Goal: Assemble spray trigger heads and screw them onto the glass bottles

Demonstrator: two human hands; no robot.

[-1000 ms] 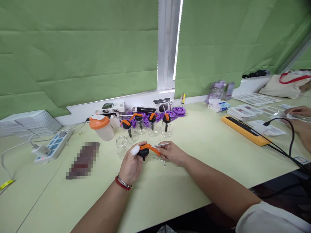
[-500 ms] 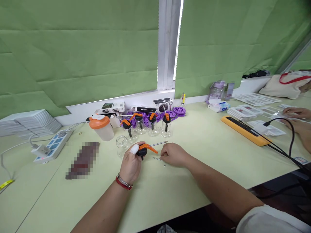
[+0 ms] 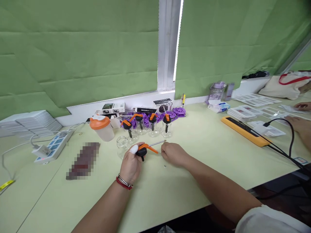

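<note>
My left hand (image 3: 131,165), its thumb wrapped in white, holds a black and orange lid piece (image 3: 143,150) with a thin metal rod (image 3: 157,143) pointing right. Just right of the orange arm, my right hand (image 3: 173,153) rests near the tabletop with its fingers curled together; what they hold, if anything, is hidden. A tiny metal nut (image 3: 165,166) lies below my right hand. Behind my left hand stands an open glass jar (image 3: 122,144). Several jars with black and orange tops, one of them a jar (image 3: 166,127), stand beyond.
An orange-lidded shaker (image 3: 103,128), a power strip (image 3: 54,147) and a blurred dark item (image 3: 84,160) are at left. Purple parts (image 3: 179,112) lie at the back. Right: an orange power strip (image 3: 244,131), printed sheets (image 3: 245,111) and another person's hands (image 3: 298,124).
The thin metal pin by my right fingertips no longer shows. My right hand has barely shifted. At far right, the other person's hands have moved slightly apart.
</note>
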